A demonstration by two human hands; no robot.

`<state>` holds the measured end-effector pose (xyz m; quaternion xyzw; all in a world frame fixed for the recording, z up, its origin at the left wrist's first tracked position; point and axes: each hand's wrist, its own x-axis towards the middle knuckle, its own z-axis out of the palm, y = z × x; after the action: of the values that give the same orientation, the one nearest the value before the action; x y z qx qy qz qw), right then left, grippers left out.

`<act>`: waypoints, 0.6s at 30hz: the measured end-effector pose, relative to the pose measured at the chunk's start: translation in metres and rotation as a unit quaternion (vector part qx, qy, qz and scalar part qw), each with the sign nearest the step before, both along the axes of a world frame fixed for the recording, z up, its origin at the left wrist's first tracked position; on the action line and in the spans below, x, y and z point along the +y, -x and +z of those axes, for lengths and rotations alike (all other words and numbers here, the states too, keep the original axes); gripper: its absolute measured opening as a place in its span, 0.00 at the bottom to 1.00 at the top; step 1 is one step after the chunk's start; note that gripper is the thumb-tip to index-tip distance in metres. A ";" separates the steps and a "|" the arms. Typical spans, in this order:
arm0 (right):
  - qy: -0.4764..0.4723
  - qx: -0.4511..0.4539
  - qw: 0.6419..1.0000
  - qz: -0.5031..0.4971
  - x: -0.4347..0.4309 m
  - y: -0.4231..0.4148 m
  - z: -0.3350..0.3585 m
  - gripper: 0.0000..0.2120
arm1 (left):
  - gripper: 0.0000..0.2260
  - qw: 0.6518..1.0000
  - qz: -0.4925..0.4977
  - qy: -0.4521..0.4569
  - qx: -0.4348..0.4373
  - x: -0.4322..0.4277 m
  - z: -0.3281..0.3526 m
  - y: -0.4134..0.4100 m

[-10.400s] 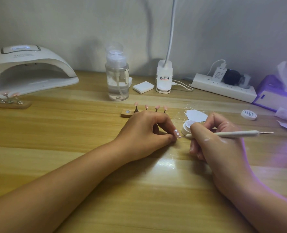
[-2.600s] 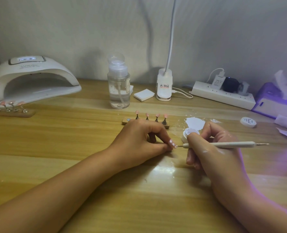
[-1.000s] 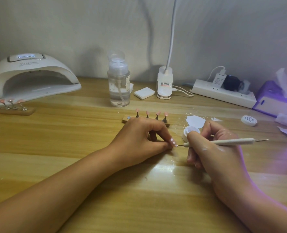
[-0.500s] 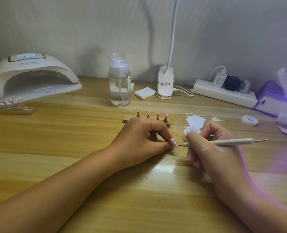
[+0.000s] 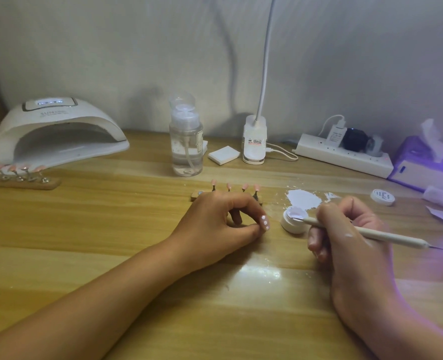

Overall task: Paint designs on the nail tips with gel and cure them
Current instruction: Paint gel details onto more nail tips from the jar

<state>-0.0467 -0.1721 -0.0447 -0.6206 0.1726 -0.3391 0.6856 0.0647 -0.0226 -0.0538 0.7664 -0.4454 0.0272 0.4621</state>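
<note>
Two hands were down on the wooden table (image 5: 98, 229). We saw the left hand (image 5: 223, 224) curled, thumb and forefinger pinching one nail tip (image 5: 265, 223) with three white dots on it, held just left of the small open gel pot (image 5: 291, 224). The right hand (image 5: 345, 229) gripped a slim white pen (image 5: 371, 233) pencil-style, front end sitting in the pot's white gel, back end pointing right into a purple glow. Just behind the left hand we logged a wooden holder (image 5: 195, 195) carrying four pink tips (image 5: 245, 186) upright on pegs, partly hidden by the knuckles. A white smear (image 5: 303, 200) lay on the table behind the pot, with a small round lid (image 5: 382, 197) further right. Far left: the white curing lamp (image 5: 56, 131), display lit, and a second holder (image 5: 33, 183) of pink tips in front of its mouth. Back row, left to right: clear pump bottle (image 5: 186, 146), white pad (image 5: 224, 155), desk lamp base (image 5: 254, 141), power strip (image 5: 342, 155), purple tissue box (image 5: 422, 165).
</note>
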 end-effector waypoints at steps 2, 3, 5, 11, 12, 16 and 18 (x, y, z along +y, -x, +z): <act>0.005 -0.004 1.000 0.002 -0.001 0.001 -0.001 0.18 | 0.07 0.999 0.025 0.022 -0.004 0.001 0.003 0.001; 0.007 -0.004 1.000 0.003 -0.002 0.002 -0.001 0.18 | 0.07 0.999 0.034 0.036 0.002 0.002 0.007 0.002; 0.004 -0.002 1.000 0.007 -0.004 0.002 -0.001 0.18 | 0.05 0.997 0.046 0.061 0.034 0.009 0.020 -0.004; -0.011 0.016 1.000 0.020 -0.006 0.002 -0.003 0.17 | 0.05 0.986 0.088 0.066 0.126 0.054 0.050 -0.047; -0.009 0.018 0.999 0.025 -0.006 0.002 -0.003 0.16 | 0.06 0.985 0.099 0.045 0.136 0.059 0.047 -0.051; 0.001 0.019 0.999 0.038 -0.007 0.001 -0.004 0.17 | 0.05 0.983 0.140 -0.030 0.118 0.058 0.023 -0.060; 0.013 0.021 0.999 0.038 -0.008 0.001 -0.005 0.18 | 0.04 0.982 0.157 -0.033 0.103 0.056 0.017 -0.063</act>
<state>-0.0477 -0.1804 -0.0502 -0.6425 0.1586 -0.3022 0.6861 0.1275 0.0329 -0.0369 0.8405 -0.2701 0.0053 0.4697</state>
